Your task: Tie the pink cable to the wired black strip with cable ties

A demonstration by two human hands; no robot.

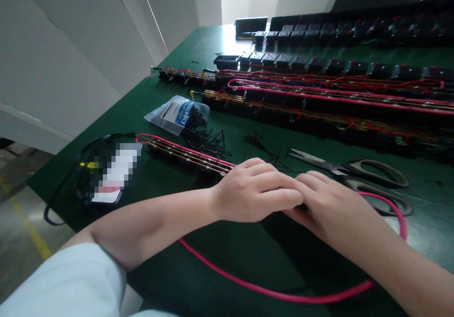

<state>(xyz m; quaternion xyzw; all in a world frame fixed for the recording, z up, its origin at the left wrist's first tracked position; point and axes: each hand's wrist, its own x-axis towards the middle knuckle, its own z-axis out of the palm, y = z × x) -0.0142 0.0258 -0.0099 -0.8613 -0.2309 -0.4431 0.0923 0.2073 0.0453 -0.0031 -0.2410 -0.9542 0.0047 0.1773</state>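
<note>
Green felt table [198,52] carries a wired socket strip [184,154], over whose near end the left hand [255,189] and right hand [329,206] close together; their grip is hidden. Fastening looks underway; scissors [351,170] and cable ties [205,140] lie near, pink wire [276,293] looping below.

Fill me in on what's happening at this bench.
A person has both hands on a wired strip of copper bars at the near edge of a green table. The left hand lies over the strip, the right hand meets it fingertip to fingertip. A pink cable loops below; scissors and a bag of black ties lie nearby.
</note>
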